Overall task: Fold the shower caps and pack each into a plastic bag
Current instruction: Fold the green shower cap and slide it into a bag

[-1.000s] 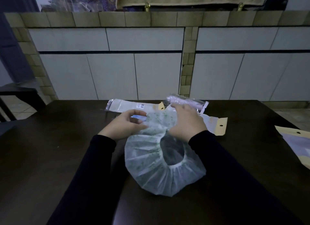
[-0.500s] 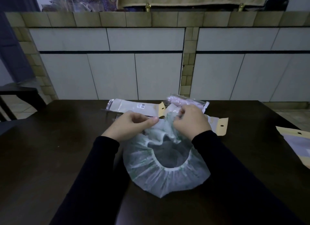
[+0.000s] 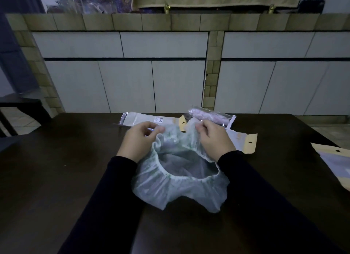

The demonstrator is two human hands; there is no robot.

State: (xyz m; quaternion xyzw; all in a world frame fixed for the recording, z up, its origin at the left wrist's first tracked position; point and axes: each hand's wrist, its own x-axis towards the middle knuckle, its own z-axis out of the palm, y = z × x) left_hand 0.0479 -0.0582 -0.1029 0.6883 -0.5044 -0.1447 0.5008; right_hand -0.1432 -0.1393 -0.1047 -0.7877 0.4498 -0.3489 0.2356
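barcode label on plastic bag, lettering too small to read

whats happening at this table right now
A person in dark sleeves is working on a pale shower cap at a dark table. The left hand and the right hand each pinch its far elastic edge, holding the opening spread; it is not yet folded. Beyond the hands lie flat plastic bags, and one bag already holds a rolled pinkish cap. Another bag lies at the right edge.

Shower cap before bags
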